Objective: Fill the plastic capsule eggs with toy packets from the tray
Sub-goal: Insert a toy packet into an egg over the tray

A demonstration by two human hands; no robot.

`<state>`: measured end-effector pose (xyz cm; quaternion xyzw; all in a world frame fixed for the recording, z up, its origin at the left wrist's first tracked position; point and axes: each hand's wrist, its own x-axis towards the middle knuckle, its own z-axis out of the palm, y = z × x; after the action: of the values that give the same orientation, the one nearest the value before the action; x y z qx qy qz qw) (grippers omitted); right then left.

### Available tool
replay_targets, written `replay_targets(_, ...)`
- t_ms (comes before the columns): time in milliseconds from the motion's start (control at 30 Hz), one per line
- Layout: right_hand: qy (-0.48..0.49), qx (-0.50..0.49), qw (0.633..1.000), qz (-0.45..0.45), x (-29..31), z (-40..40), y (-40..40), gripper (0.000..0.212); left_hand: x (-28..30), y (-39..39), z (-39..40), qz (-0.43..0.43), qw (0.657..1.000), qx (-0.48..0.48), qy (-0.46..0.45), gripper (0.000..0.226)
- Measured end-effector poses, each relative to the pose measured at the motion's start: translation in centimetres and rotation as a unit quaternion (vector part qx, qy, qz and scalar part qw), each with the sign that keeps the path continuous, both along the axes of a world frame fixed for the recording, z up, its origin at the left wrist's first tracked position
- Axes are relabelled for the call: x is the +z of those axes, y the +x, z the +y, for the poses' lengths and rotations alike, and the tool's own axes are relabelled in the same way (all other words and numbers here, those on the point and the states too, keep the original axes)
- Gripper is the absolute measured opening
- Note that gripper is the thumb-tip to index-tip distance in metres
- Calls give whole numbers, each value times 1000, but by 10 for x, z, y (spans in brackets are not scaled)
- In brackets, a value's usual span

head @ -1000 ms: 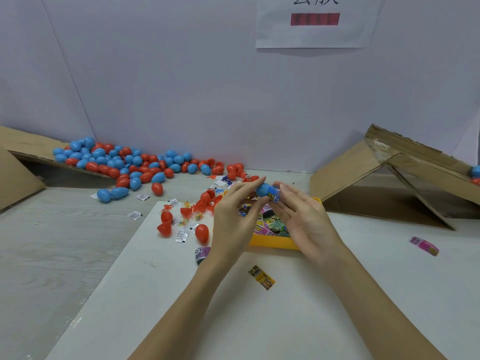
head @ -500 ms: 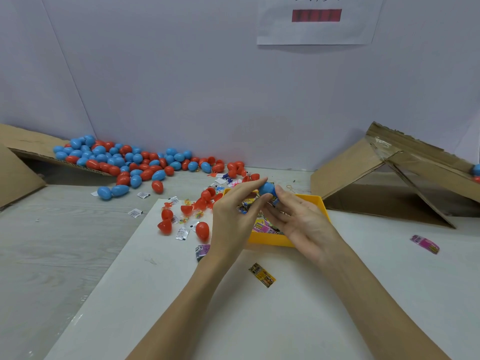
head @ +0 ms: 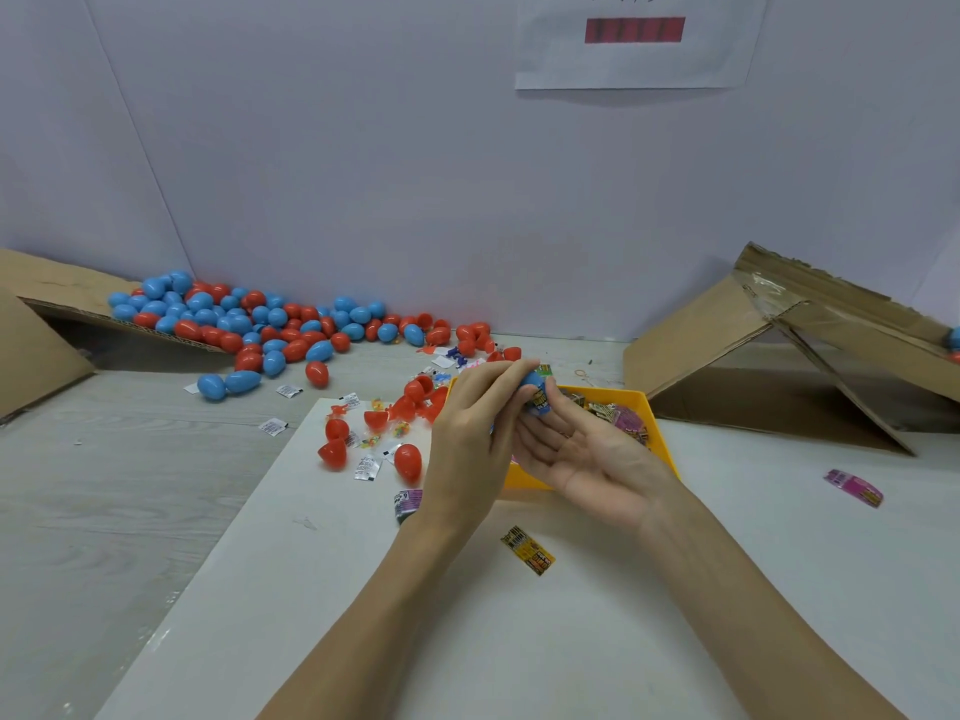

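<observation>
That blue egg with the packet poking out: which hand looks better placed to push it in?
Probably the right hand: it lies open, palm up, fingertips at the packet. The left hand grips the blue egg, so it seems busy steadying it.

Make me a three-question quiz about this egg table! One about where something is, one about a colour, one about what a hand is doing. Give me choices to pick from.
1. Where does the big egg pile lie?
A. far left, by the wall
B. inside the tray
C. at the near table edge

2. What colour is the tray?
A. green
B. yellow
C. white

3. What is the left hand doing?
A. lying flat on the table
B. pointing at the wall
C. holding a blue egg

Answers:
1 A, the red and blue eggs heap beside the left cardboard.
2 B, its rim shows yellow behind the hands.
3 C, its fingers curl round the egg while the right hand lies open, palm up.
</observation>
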<state>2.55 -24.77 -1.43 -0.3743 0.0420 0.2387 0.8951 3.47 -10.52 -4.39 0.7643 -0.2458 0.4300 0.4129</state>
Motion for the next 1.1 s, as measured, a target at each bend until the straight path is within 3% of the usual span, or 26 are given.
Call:
replay_targets(300, 27, 14, 999, 42, 2, 4, -4, 35, -4, 1, -4, -5, 1000, 8, -17, 27)
replay_targets(467, 32, 11, 999, 33, 5, 5, -8, 42, 0, 0, -10, 55, 992, -62, -90, 26)
replay_targets(767, 20, 5, 999, 39, 2, 9, -8, 50, -4, -4, -11, 68, 991, -30, -112, 23)
replay_targets(867, -7, -12, 1000, -12, 3, 7, -5, 51, 1, -6, -14, 85, 987, -52, -126, 25)
replay_targets(933, -78, -48, 992, -84, 2, 6, -4, 50, 4, -7, -14, 109, 984, -75, -123, 29)
replay_targets(1033, -211, -135, 945, -211, -1, 3, -3, 40, 7, -5, -11, 126, 984, -85, -89, 30)
replay_targets(1100, -250, -165, 918, -260, -4, -1, -1, 36, 7, -4, -8, 114, 989, -74, -59, 30)
